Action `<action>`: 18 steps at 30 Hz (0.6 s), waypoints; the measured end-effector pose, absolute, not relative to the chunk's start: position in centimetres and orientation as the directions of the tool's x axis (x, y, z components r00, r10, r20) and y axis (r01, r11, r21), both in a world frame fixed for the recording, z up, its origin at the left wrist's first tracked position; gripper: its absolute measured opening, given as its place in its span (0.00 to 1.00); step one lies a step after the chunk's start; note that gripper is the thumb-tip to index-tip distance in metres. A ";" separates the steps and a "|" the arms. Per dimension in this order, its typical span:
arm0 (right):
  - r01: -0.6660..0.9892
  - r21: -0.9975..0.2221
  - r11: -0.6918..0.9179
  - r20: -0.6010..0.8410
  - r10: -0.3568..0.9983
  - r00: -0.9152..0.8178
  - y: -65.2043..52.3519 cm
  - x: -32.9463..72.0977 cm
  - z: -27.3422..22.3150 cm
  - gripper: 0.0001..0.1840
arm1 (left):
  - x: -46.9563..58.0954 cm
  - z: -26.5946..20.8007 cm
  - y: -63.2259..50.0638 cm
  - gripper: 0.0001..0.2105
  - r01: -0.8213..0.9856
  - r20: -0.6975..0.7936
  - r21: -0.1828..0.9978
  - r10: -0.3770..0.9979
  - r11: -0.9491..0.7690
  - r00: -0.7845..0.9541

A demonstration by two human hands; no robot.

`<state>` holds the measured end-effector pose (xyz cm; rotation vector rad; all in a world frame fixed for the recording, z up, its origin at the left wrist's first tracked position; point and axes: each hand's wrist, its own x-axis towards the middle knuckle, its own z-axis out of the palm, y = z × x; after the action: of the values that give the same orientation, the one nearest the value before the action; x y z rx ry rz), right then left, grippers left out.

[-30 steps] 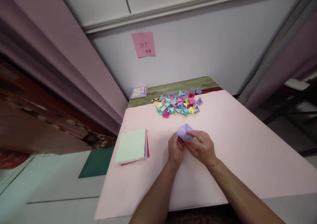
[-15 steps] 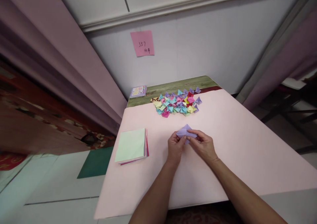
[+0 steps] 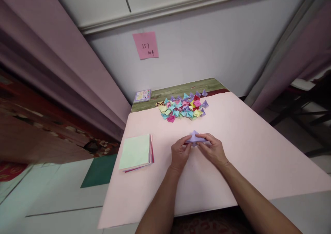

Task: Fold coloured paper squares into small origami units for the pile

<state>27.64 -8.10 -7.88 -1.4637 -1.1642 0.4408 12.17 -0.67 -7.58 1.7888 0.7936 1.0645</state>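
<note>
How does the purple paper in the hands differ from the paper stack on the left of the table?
The purple paper is folded into a small shape; the paper stack is of flat sheets.
The purple paper is pinched between the left hand and right hand; the paper stack lies untouched.
The paper stack has a pale green top sheet, unlike the purple paper.

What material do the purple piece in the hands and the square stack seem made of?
Purple piece: probably paper, apparently matt; it has straight folds and a pointed tip.
Square stack: likely paper, matt, without glare; thin coloured edges show along one side.
</note>
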 end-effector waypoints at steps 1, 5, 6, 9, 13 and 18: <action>0.414 -0.897 0.156 0.344 0.834 0.431 -8.1 27.6 -7.8 0.14 | 12.2 -7.7 -0.7 0.13 0.087 0.345 0.904 0.835 -0.418 0.428; 0.462 -0.874 0.152 0.377 0.811 0.447 -8.2 27.7 -7.6 0.13 | 12.2 -7.5 -0.6 0.09 0.104 0.333 0.909 0.855 -0.403 0.397; 0.477 -0.869 0.134 0.380 0.798 0.468 -8.2 27.7 -7.6 0.13 | 12.2 -7.3 -0.6 0.08 0.099 0.326 0.915 0.861 -0.391 0.390; 0.503 -0.859 0.098 0.386 0.768 0.510 -8.1 27.8 -7.7 0.11 | 12.2 -6.6 -0.5 0.03 0.046 0.313 0.935 0.878 -0.353 0.363; 0.431 -0.892 0.132 0.367 0.769 0.523 -7.9 27.6 -8.0 0.12 | 12.6 -6.2 -0.8 0.06 -0.133 0.181 0.981 0.912 -0.141 0.368; 0.123 -0.990 0.068 0.121 0.855 0.505 -7.9 27.0 -8.1 0.13 | 13.3 -6.7 -1.4 0.13 -0.226 -0.033 0.960 0.871 0.163 0.490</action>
<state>26.97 -7.93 -8.07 -1.4156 -0.9181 0.6890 13.34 -1.44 -6.70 1.1434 0.7031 0.8816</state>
